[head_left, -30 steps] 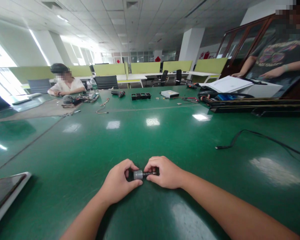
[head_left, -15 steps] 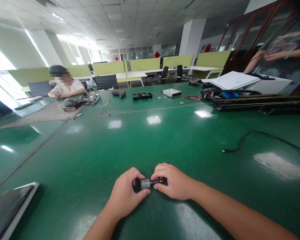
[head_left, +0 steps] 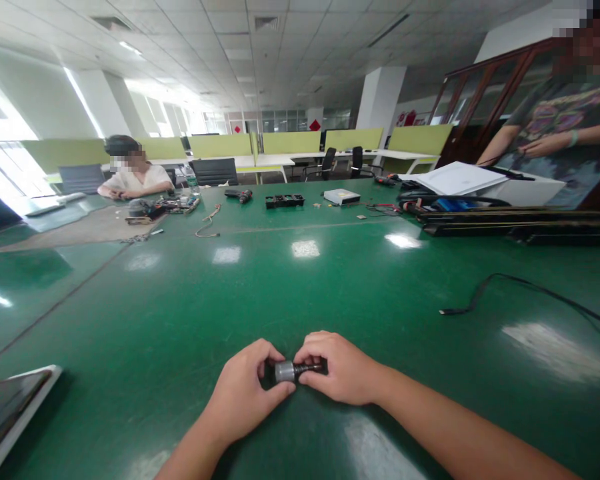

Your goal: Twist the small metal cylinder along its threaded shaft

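A small grey metal cylinder with a dark, ridged shaft, which looks like a small motor (head_left: pixel 285 371), lies sideways low over the green table (head_left: pixel 260 287). My left hand (head_left: pixel 247 383) is closed round the cylinder end, thumb in front and index finger behind. The shaft end, pointing right, is pinched between the thumb and fingers of my right hand (head_left: pixel 335 367). Part of the shaft's tip is hidden by the right fingers. Whether the motor rests on the tabletop I cannot tell.
At lower left lies a white-edged device with a dark screen (head_left: pixel 15 413). A black cable (head_left: pixel 480 293) runs in from the right. Farther back are a cordless drill (head_left: pixel 239 195), a black bracket (head_left: pixel 285 201), a disc drive (head_left: pixel 341 197) and long black rails (head_left: pixel 480 223). Two people are nearby.
The view has tilted up slightly, so the background sits lower. Both hands keep their hold on the motor, which appears slightly farther left in the picture.
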Available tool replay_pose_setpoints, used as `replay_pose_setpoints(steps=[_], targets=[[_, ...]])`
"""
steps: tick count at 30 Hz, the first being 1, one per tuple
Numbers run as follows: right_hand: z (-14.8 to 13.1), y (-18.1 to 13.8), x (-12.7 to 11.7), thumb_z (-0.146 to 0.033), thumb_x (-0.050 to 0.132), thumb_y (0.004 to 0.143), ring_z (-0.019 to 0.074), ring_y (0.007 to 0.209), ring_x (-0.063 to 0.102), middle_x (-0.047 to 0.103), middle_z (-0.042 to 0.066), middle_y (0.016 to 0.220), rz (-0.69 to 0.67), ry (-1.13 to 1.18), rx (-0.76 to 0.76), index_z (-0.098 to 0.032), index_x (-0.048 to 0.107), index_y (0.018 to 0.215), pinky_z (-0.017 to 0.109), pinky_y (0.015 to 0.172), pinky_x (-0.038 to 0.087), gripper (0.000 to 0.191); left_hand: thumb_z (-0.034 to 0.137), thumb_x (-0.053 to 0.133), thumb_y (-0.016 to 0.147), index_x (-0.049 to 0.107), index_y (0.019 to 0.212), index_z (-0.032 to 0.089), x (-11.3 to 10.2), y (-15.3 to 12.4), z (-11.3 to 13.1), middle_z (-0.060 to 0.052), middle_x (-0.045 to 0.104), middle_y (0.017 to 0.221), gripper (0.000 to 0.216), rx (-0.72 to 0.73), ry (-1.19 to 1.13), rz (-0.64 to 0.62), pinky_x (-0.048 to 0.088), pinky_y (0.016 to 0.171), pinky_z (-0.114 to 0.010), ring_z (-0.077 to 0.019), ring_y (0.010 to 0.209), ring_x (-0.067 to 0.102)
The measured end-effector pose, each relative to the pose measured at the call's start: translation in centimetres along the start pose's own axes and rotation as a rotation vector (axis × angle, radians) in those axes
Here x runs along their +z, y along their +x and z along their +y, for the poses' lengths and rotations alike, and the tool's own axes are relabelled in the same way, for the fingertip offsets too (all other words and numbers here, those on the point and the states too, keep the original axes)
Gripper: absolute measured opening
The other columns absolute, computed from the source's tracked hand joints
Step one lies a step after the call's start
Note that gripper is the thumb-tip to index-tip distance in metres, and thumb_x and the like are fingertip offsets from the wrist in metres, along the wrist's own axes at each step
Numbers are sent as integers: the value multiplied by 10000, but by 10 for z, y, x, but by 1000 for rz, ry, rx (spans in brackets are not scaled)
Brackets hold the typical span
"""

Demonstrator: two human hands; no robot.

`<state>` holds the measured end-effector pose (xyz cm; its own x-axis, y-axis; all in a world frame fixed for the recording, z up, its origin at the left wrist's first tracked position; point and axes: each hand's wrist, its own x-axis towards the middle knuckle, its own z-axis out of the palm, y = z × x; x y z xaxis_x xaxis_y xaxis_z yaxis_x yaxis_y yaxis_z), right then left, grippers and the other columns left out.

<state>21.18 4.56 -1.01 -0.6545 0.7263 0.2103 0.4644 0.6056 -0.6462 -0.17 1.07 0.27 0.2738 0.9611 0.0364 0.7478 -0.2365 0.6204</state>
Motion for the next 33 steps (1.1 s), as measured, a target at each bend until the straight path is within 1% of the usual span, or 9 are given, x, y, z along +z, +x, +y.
replay_pose_setpoints(steps=[3,6,10,12,18,21,27,33], targets=[[1,0,0,-175,704,754,142,717,556,615,-5,760,2,15,3,-189,686,918,275,715,401,166,269,725,705,633,884,219,1,0,0,25,596,769,207,-2,5,-7,373,647,-263,-171,712,546],[3,-1,1,-179,700,755,139,713,549,611,-9,763,0,23,-5,-188,673,913,275,716,396,160,289,728,714,635,894,215,1,1,0,23,593,771,216,15,7,-6,376,648,-264,-170,712,544],[4,-1,1,-179,681,770,134,707,541,599,-12,755,4,25,-24,-187,658,900,270,711,390,132,353,651,815,645,893,211,0,2,0,13,605,774,161,51,-16,-6,377,642,-265,-167,703,543],[4,0,1,-182,676,778,131,704,537,592,-15,748,8,23,-35,-186,654,897,267,710,387,121,360,627,838,648,878,208,1,3,0,11,609,766,158,49,-24,1,375,635,-265,-166,694,542],[4,0,3,-164,698,744,123,688,524,578,-21,746,15,17,-54,-184,649,883,257,696,380,149,313,684,771,661,882,213,2,4,-2,16,613,759,151,23,-29,-2,376,633,-261,-167,695,548],[5,0,4,-165,693,752,127,694,525,582,-17,746,17,4,-63,-184,653,865,258,691,377,121,296,703,740,665,879,219,2,3,-2,19,606,746,164,-1,-11,-9,369,629,-262,-171,691,545],[7,-1,3,-185,696,764,133,702,537,594,-16,734,8,-21,-94,-184,656,858,274,718,384,102,306,697,754,654,860,212,2,1,1,15,593,742,148,12,4,-1,368,640,-266,-177,703,540],[9,-2,5,-194,679,774,136,702,543,605,-10,741,16,-33,-100,-184,652,854,273,705,387,85,292,693,760,645,856,209,2,2,3,16,592,742,135,13,-21,-1,367,636,-265,-172,693,532]])
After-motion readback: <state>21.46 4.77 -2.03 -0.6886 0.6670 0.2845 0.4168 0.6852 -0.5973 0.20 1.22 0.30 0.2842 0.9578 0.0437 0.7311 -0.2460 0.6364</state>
